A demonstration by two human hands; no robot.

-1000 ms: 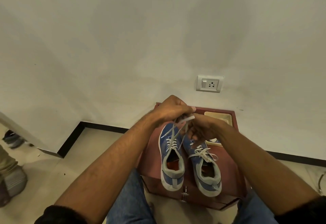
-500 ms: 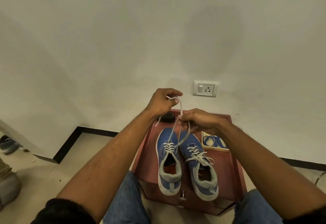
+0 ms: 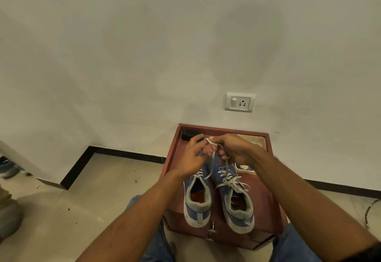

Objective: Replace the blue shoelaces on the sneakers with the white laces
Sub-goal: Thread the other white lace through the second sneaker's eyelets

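Both hands' fingers (image 3: 208, 138) pinch the white lace (image 3: 212, 159) above the left sneaker (image 3: 198, 200).

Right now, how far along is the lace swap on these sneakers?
Nearly done. The right sneaker already has its white lace tied in a bow. Both the left hand and right hand hold the left sneaker's white lace ends. Left: finishing that knot.

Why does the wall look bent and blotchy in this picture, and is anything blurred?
Head view: the wide-angle lens bows the baseboard and stretches the forearms at the edges; soft grey shadows fall across the wall; the dim, warm light leaves the left hand, the right hand and the white lace between them slightly soft, while the wall socket stays fairly crisp.
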